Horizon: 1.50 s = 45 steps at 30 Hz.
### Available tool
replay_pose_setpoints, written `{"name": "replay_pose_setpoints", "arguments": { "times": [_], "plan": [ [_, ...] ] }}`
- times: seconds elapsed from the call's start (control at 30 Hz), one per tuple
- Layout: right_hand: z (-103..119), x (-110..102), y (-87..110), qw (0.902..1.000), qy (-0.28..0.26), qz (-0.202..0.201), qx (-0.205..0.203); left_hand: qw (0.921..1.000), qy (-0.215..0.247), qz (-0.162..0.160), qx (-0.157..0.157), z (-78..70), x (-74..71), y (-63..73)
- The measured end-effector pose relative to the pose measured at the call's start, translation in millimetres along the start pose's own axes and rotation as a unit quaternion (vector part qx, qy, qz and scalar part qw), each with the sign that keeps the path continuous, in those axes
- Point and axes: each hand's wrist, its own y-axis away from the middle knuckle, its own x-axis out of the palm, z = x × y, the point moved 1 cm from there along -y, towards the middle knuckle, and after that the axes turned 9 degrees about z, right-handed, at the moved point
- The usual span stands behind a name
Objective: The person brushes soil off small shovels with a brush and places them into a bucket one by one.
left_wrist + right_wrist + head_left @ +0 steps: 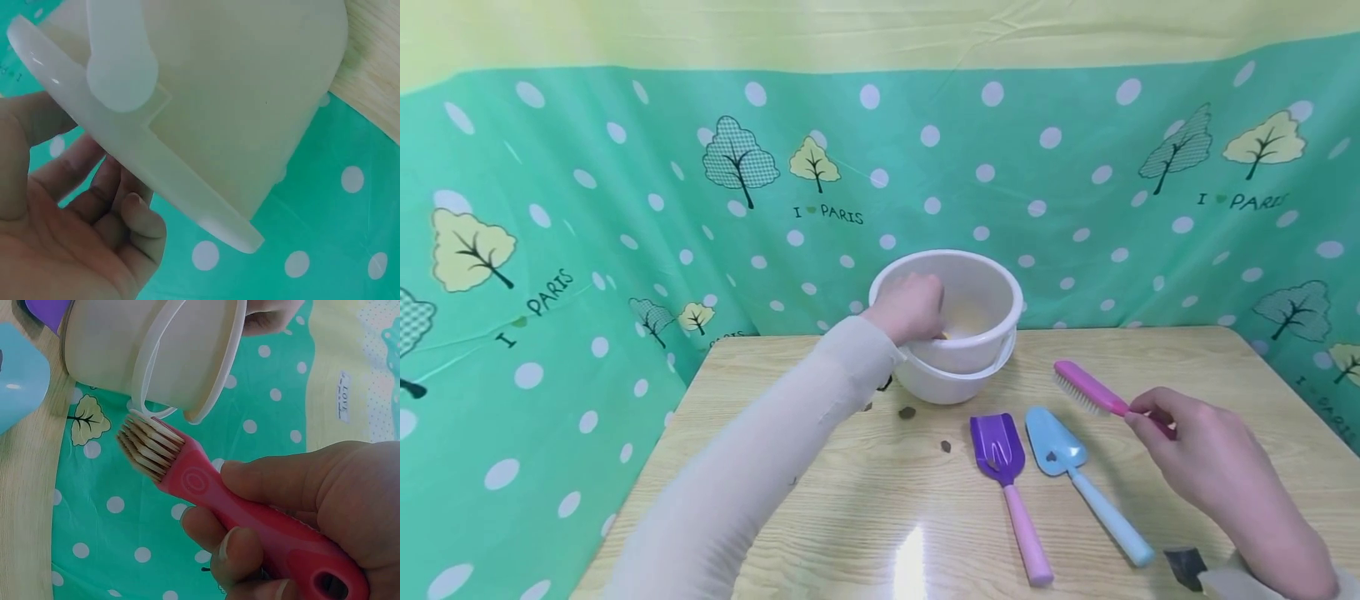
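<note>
- Right hand [1195, 450]: located at the near right of the desk [820, 517], raised above the surface. The fingers [234, 550] are curled round the handle of the pink brush [1086, 389] and pinch it against the thumb. The bristle end points up and left, toward the bucket.
- Blue scoop [1060, 454]: lies flat on the desk just left of the right hand, blade away from the person, pale blue handle toward the near edge.
- Purple scoop [1000, 450]: lies flat just beside the blue scoop on its left, pink handle toward the person. The two scoops are near each other but apart.
- Small dark scraps [907, 412]: scattered on the desk between the scoops and the bucket.
- Left hand [910, 307]: reaches forward in a pale sleeve [760, 467] and rests at the near left rim of the white bucket [977, 333]. The fingers [134, 212] bend over the rim; the wrist view shows them loosely curled behind it.
- White bucket: stands at the far middle of the desk, tipped toward the person, its handle hanging down at the front.
- Green dotted curtain [1037, 183]: hangs behind and beside the desk.
</note>
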Motion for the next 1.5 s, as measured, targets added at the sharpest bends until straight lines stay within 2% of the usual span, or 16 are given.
{"name": "replay_pose_setpoints", "arguments": {
  "times": [0.17,0.27,0.4,0.57,0.87,1.03,1.13,1.27,1.5],
  "plan": [
    [1.6,0.1,-0.5,1.0,-0.002,0.004,-0.007,0.9965,-0.015,-0.082,-0.002,-2.2,5.6,14.2],
    [3.1,0.6,-0.3,0.9999,-0.006,0.01,-0.007,0.9907,-0.021,-0.134,0.001,-4.4,9.6,24.0],
    [4.0,1.1,0.3,0.9999,-0.008,0.012,-0.005,0.9823,-0.037,-0.183,0.013,-6.0,12.6,36.7],
    [4.2,1.6,-0.3,0.9998,-0.008,0.016,-0.003,0.975,-0.044,-0.216,0.028,-7.1,17.0,56.9],
    [4.4,1.5,-0.6,0.9999,-0.006,0.012,-0.006,0.9633,-0.004,-0.256,0.082,-9.4,36.5,84.9],
    [5.2,2.0,-1.3,0.9998,-0.008,0.02,-0.003,0.956,-0.01,-0.271,0.112,-11.9,51.9,96.4],
    [5.5,2.1,-1.4,0.9998,-0.009,0.019,-0.002,0.9542,-0.018,-0.271,0.126,-13.4,62.2,102.6],
    [5.6,1.8,-1.1,0.9999,-0.008,0.015,-0.003,0.9602,-0.007,-0.246,0.132,-15.4,76.1,109.3],
    [5.5,1.5,0.2,0.9998,-0.008,0.017,-0.004,0.9755,0.01,-0.163,0.148,-25.6,107.0,116.4]
  ]
}}
